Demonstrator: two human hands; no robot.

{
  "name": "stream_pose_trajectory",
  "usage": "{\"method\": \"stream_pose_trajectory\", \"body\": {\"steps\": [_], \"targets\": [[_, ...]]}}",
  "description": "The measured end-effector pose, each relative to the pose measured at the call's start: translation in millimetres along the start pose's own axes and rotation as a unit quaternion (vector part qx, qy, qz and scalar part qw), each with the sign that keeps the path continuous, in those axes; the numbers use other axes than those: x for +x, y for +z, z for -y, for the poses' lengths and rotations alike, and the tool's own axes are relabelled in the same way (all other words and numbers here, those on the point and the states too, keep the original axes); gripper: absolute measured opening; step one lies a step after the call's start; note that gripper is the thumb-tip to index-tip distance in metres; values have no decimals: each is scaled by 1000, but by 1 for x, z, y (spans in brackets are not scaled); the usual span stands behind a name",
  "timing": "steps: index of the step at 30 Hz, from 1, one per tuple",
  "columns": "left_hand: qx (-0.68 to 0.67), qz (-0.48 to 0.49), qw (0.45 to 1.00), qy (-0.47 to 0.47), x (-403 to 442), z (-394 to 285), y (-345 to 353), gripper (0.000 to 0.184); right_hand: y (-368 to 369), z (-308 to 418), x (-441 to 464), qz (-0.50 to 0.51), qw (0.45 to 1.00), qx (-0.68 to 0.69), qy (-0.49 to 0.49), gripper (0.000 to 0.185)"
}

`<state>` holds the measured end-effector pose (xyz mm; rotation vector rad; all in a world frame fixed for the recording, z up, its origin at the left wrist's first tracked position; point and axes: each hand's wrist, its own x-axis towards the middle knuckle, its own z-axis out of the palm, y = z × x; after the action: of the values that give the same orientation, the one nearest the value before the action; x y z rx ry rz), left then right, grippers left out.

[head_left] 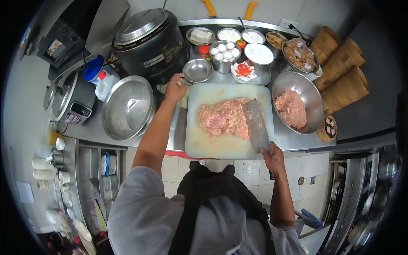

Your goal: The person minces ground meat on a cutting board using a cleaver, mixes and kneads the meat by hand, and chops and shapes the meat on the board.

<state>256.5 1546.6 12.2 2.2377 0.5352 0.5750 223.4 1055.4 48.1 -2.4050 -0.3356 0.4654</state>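
"Minced meat (221, 119): lying where?"
"Heaped mid-way on the cutting board (212, 146) at the counter's (176, 129) front edge, partly hidden by the cleaver (256, 127); more in the steel bowl (313, 95) to the right."
"Other containers?"
"Eggs (225, 52) in a steel pot (222, 66) towards the back edge; beside, contents hard to make out."
"Hands?"
"Right hand (273, 158) grasping the cleaver, handle mostly covered. Left hand (175, 88) at a cloth (184, 102); grip impossible to tell."
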Motion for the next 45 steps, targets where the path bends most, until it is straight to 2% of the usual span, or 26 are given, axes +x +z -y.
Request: {"method": "stream_pose_trajectory", "body": {"steps": [2, 3, 6, 9, 12, 15, 16, 21, 22, 25, 29, 30, 33, 34, 37, 40, 42, 43, 45], "targets": [[64, 30, 996, -54, -3, -15, -9, 44, 17, -17, -2, -28, 999, 1, -21, 42], [98, 45, 991, -80, -4, -14, -11, 45, 17, -9, -6, -25, 1000, 2, 1, 43], [247, 99, 961, -75, -1, -5, -12, 53, 16, 15, -11, -44, 998, -5, 37, 49], [287, 187, 933, -110, 6, -6, -15, 60, 16, 15, -9, -5, 998, -33, 49, 54], [309, 215, 920, -107, -1, 4, -15, 66, 6, 56, -22, 25, 984, 75, 158, 46], [262, 201, 934, -135, -30, 9, -25, 72, 23, 21, -25, -11, 996, -13, 84, 40], [263, 189, 936, -141, -43, 6, -28, 73, 14, 40, -36, -38, 995, -74, 47, 36], [242, 160, 942, -167, -99, -23, -45, 77, -12, 60, -68, -89, 988, -117, 44, 27], [237, 119, 955, -134, -104, -30, -49, 74, -18, 63, -71, -104, 987, -118, 34, 24], [186, 124, 972, -73, -77, -44, -58, 69, -36, 83, -67, -165, 981, -103, -26, 18], [239, 180, 948, -107, -33, -10, -36, 65, -22, 99, -44, -240, 965, -95, -43, 15], [251, 190, 941, -122, -28, 3, -28, 66, -9, 89, -36, -243, 962, -115, -49, 15], [253, 200, 935, -151, -48, 6, -24, 68, 16, 33, -15, -43, 985, -163, 28, 25], [250, 196, 935, -158, -59, 2, -32, 69, 5, 42, -22, -25, 986, -156, 50, 28], [262, 211, 921, -196, -103, -23, -51, 70, -40, 78, -48, -50, 987, -149, 32, 26], [236, 181, 934, -197, -137, -63, -68, 66, -43, 92, -49, -175, 979, -102, 1, 23], [157, 117, 971, -140, -140, -77, -69, 62, -19, 87, -39, -272, 959, -78, -27, 23], [115, 83, 983, -113, -143, -81, -66, 61, -1, 74, -30, -249, 964, -87, 39, 24], [80, 65, 995, 11, -141, -96, -45, 59, 15, 21, -19, -88, 971, -223, -25, 26]]}}
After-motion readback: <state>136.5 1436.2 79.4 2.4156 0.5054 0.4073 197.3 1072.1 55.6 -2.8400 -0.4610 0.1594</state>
